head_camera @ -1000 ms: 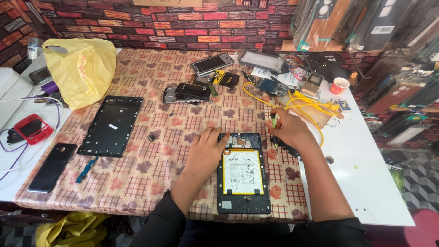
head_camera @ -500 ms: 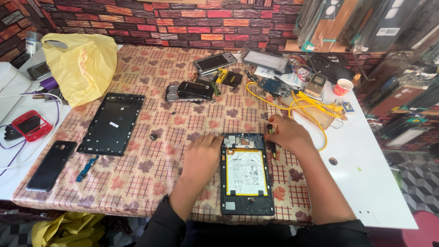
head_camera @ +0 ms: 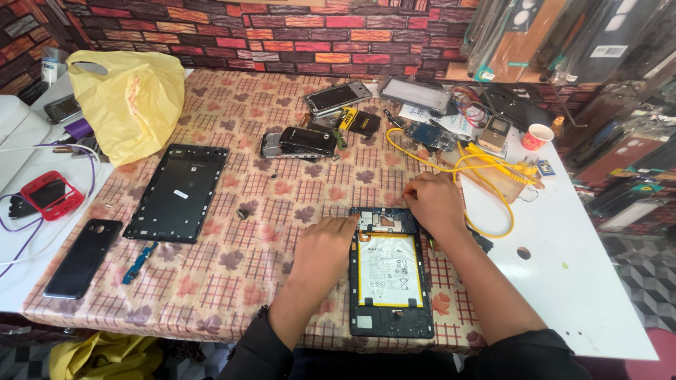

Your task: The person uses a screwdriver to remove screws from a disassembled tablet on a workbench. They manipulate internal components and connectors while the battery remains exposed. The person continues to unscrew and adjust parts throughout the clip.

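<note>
— So, what lies on the bench (head_camera: 232,281)?
— An opened tablet (head_camera: 391,271), back off, near the front edge, its pale battery (head_camera: 389,271) showing. Left of it lies a black back cover (head_camera: 177,191), and a yellow bag (head_camera: 130,102) sits far left.
— And the hands?
— The left hand (head_camera: 325,246) rests flat beside the tablet's left edge, fingers together, tips touching its top corner. The right hand (head_camera: 433,203) sits at the top right corner, fingers curled; whether they pinch anything, I cannot tell.
— Smaller bits?
— A yellow cable (head_camera: 486,172) and a paper cup (head_camera: 536,136) to the right.
</note>
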